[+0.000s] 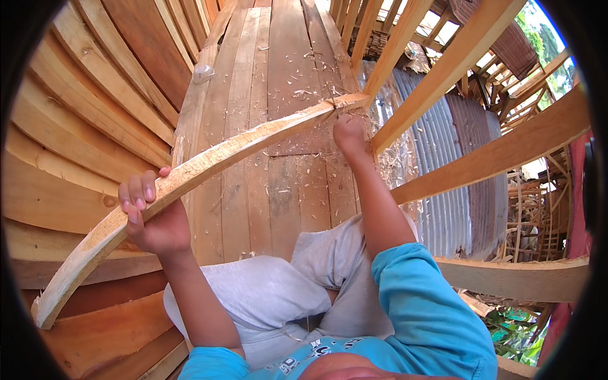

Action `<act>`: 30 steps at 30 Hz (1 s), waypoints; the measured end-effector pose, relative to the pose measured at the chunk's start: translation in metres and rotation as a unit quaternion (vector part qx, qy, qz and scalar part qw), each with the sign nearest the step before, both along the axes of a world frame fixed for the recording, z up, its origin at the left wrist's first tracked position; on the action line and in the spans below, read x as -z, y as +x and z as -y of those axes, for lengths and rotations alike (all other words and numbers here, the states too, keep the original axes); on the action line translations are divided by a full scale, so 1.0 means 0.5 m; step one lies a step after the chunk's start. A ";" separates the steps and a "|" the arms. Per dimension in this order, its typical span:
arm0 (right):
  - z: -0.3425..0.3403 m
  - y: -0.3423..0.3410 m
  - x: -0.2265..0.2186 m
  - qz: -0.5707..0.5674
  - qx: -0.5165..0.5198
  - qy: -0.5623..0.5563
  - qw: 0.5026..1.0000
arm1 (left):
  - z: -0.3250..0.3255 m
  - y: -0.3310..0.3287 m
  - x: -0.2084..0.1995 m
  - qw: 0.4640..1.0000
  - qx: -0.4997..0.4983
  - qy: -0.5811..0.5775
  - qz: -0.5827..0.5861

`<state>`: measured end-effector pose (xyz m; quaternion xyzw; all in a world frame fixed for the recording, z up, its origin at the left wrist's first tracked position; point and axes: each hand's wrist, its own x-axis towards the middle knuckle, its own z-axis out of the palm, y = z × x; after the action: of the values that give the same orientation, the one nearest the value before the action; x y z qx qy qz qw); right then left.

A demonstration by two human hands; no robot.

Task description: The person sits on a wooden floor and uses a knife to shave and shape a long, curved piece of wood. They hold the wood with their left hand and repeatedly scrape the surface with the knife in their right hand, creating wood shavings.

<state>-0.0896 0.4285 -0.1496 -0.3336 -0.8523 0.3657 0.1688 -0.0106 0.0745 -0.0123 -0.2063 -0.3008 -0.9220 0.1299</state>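
A long pale wooden beam runs slantwise in front of me, from the lower left to a slatted railing on the right. It looks curved, and its upper face is rough and light. Around its left part my left hand is closed, fingers over the top edge and palm against the near side. Close to the beam's far right end, my right hand is a fist. A thin dark piece shows by its knuckles against the wood; what kind of thing it is, I cannot make out.
Wood shavings litter the plank floor. A small clear plastic container sits beside the left board wall. On the right are railing posts, with corrugated metal sheets beyond. My bent legs are close below the beam.
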 end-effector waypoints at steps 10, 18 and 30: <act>0.109 0.016 -0.064 -0.019 -0.111 0.013 0.994 | 0.021 0.016 0.006 1.000 -0.022 -0.011 0.003; 0.133 0.043 -0.068 0.002 -0.125 -0.027 0.992 | 0.007 0.008 0.004 1.000 -0.013 0.000 -0.002; 0.080 0.026 -0.023 -0.018 -0.049 0.017 0.998 | 0.003 0.002 0.006 1.000 0.004 0.005 -0.003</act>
<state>-0.0767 0.3885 -0.1382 -0.2821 -0.8706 0.3645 0.1718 -0.0095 0.0728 -0.0153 -0.2097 -0.2949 -0.9234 0.1282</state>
